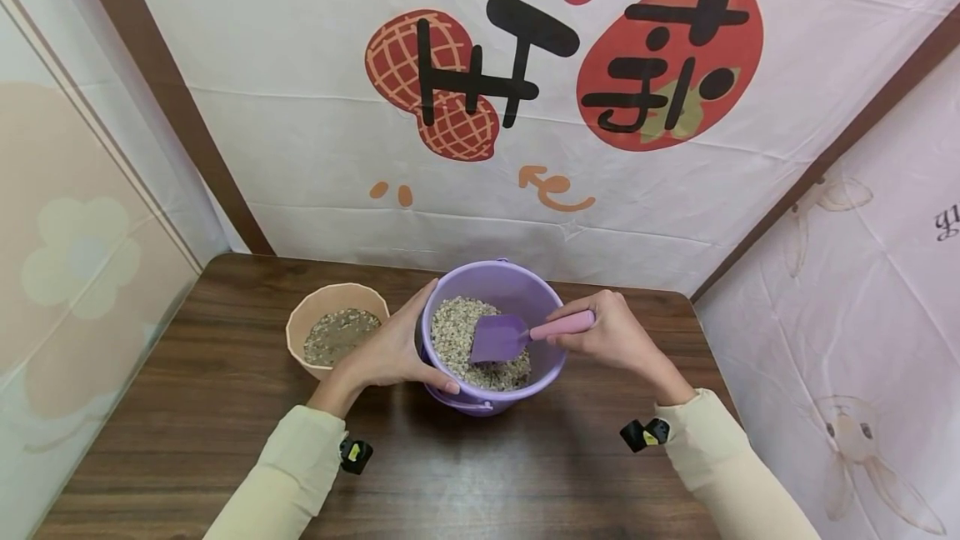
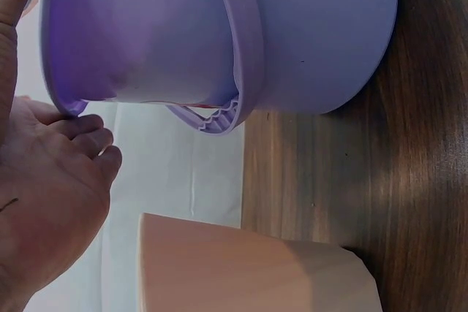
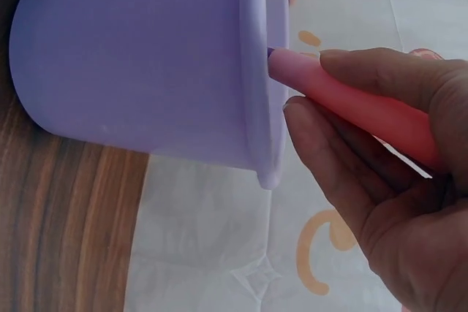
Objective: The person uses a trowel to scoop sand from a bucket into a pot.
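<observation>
A purple bucket point(image 1: 517, 283) stands on the table with pale gravel point(image 1: 459, 325) inside. My left hand point(image 1: 392, 347) holds the bucket's left side at the rim, thumb on the near side and fingers at the far side. In the left wrist view the curled fingertips point(image 2: 89, 131) meet the rim. My right hand point(image 1: 617, 330) grips the pink handle of a small shovel point(image 1: 497, 338), thumb above and fingers below in the right wrist view. The shovel's purple blade lies inside the bucket, over the gravel; the right wrist view hides it behind the bucket wall.
Left of the bucket sits a peach faceted bowl point(image 1: 297, 327) holding murky water and gravel point(image 1: 341, 336), close to my left wrist. The bucket's handle point(image 2: 245, 27) hangs down its side. A printed cloth point(image 1: 285, 148) rises behind the wooden table point(image 1: 465, 490).
</observation>
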`<state>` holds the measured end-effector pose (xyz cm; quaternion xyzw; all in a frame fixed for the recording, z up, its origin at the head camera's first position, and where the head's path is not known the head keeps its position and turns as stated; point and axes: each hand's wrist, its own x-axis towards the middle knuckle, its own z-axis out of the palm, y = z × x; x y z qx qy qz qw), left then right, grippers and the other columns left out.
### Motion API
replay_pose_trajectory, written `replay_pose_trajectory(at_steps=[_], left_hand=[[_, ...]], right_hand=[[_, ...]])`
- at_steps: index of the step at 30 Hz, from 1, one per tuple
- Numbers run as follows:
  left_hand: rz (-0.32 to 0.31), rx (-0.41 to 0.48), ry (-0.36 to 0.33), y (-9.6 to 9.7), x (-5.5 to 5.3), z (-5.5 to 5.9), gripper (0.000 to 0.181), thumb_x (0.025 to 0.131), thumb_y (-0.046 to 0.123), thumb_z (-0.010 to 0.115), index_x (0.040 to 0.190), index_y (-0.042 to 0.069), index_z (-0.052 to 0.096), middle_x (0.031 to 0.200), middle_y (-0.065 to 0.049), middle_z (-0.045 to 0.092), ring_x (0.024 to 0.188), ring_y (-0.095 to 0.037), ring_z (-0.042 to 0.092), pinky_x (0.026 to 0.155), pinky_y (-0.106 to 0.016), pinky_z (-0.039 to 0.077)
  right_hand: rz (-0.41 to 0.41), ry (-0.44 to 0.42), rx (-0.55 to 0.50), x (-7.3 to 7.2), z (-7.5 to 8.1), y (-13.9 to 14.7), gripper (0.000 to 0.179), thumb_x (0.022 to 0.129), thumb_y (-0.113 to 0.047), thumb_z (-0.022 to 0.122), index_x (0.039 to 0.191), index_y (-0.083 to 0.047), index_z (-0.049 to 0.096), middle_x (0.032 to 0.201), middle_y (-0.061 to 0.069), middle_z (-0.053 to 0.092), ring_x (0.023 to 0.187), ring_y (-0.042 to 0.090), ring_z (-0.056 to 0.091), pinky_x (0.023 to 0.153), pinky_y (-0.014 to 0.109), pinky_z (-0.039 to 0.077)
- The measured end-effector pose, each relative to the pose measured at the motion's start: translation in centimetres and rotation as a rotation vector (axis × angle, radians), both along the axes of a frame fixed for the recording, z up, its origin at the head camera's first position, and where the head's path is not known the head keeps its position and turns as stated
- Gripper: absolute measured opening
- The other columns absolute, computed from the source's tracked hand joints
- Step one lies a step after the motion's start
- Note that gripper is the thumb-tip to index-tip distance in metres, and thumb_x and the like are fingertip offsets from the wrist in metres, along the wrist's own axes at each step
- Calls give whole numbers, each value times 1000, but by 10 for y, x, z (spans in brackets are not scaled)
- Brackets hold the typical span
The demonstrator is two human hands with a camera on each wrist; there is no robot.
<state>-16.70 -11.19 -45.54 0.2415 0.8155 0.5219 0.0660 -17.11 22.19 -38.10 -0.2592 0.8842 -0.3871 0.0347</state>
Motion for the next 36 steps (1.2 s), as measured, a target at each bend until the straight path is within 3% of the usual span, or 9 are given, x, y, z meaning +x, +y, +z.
replay_pose_trajectory(at_steps=[8,14,21,30,36], left_hand=[[1,-4,-9,1,0,1,152,50,45,103,164,12,8,167,-13,18,149,-32,24,120,-57,21],[-1,-3,-9,2,0,2,152,50,43,103,164,11,7,167,-14,18,149,-32,25,119,-57,22],[-1,4,-10,1,2,3,152,50,42,103,164,10,7,167,-14,18,149,-33,25,119,-57,21],[-3,15,0,2,3,3,150,51,41,103,164,10,9,166,-14,20,149,-33,26,119,-57,21],[1,10,1,2,3,3,151,51,42,103,164,10,9,166,-15,21,148,-33,27,119,-58,21]], right_hand=[[-41,-66,-37,0,-11,-5,19,79,-6,86,95,-17,84,88,-8,77,81,9,73,64,28,60],[-96,-97,-109,-2,-20,-11,20,76,-8,89,95,-10,84,84,-1,78,75,11,73,58,25,57],[-123,-178,-211,-2,-28,-20,18,80,-7,87,97,-8,83,90,2,78,86,16,75,72,26,60],[-121,-134,-265,-3,-35,-30,13,81,-6,86,94,-9,83,97,6,77,96,22,73,76,23,58],[-130,-146,-287,-5,-36,-31,15,80,-6,86,94,-9,83,96,4,78,95,18,73,75,24,59]])
